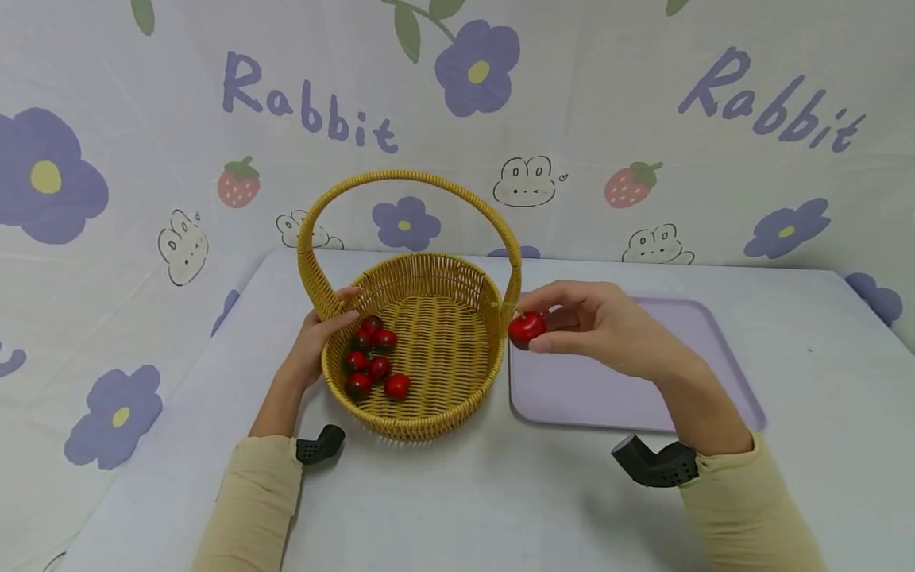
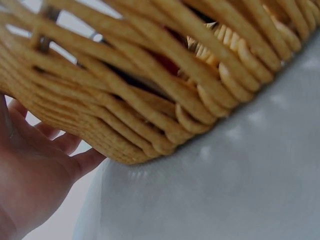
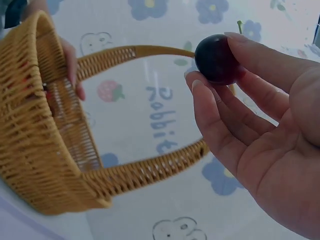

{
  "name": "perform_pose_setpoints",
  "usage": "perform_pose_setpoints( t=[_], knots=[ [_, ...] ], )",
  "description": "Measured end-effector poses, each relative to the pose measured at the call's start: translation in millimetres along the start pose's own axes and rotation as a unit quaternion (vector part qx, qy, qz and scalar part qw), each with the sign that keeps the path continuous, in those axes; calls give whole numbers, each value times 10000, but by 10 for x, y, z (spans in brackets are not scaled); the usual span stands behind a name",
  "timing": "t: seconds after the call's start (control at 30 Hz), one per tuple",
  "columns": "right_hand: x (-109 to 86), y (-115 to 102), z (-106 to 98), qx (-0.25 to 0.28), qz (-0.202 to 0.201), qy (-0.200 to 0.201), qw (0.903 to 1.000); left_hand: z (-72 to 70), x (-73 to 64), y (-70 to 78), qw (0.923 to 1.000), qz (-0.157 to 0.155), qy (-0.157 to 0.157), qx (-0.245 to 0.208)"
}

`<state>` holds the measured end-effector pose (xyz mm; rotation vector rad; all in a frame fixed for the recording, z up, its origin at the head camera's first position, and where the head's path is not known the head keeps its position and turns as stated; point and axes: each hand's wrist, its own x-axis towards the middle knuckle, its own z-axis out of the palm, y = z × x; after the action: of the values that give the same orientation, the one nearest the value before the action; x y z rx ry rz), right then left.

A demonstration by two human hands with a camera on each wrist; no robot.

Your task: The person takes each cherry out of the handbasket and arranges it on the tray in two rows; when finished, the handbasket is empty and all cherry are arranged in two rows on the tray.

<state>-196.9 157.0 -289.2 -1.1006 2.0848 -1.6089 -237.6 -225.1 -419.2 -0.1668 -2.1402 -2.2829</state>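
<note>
A yellow wicker basket (image 1: 450, 334) with a tall arched handle stands on the table, several dark red cherries (image 1: 379, 367) lying in its left part. At the basket's left rim, by the foot of the handle, my left hand (image 1: 311, 342) grips the wicker, thumb and fingers over the edge. My right hand (image 1: 608, 330) pinches one red cherry (image 1: 526, 328) between thumb and fingers, just outside the basket's right rim. In the right wrist view this cherry (image 3: 215, 59) looks almost black, and a green stem tip (image 3: 239, 26) shows behind the thumb.
A flat lilac tray (image 1: 593, 397) lies right of the basket, partly under the right forearm. The white table (image 1: 457, 500) runs back to a hanging cloth (image 1: 608, 95) printed with flowers and rabbits. Dark wrist devices (image 1: 654, 465) sit at both sleeves.
</note>
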Motion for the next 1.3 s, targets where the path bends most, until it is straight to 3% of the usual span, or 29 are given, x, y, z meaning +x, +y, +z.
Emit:
perform_pose_setpoints(
  t=[0.37,0.67,0.8,0.93,1.17,1.3],
  knots=[
    [-164,68,-279,-187,-40,809,9965,-5,1,-29,10000,27,-25,-9],
    [-320,49,-472,-1007,524,1818,9768,3,10,-26,10000,-26,-26,-54],
    [-342,71,-536,-1157,590,1969,9718,-10,2,-22,10000,-23,20,-47],
    [-331,134,-607,-1187,928,2022,9677,-22,-9,-15,9999,-72,73,-7],
    [-325,299,-764,-795,1721,2039,9605,-6,-1,-17,10000,-75,54,-15],
    [-333,447,-865,-588,1945,2106,9562,2,6,-18,10000,-41,39,8]
  ],
)
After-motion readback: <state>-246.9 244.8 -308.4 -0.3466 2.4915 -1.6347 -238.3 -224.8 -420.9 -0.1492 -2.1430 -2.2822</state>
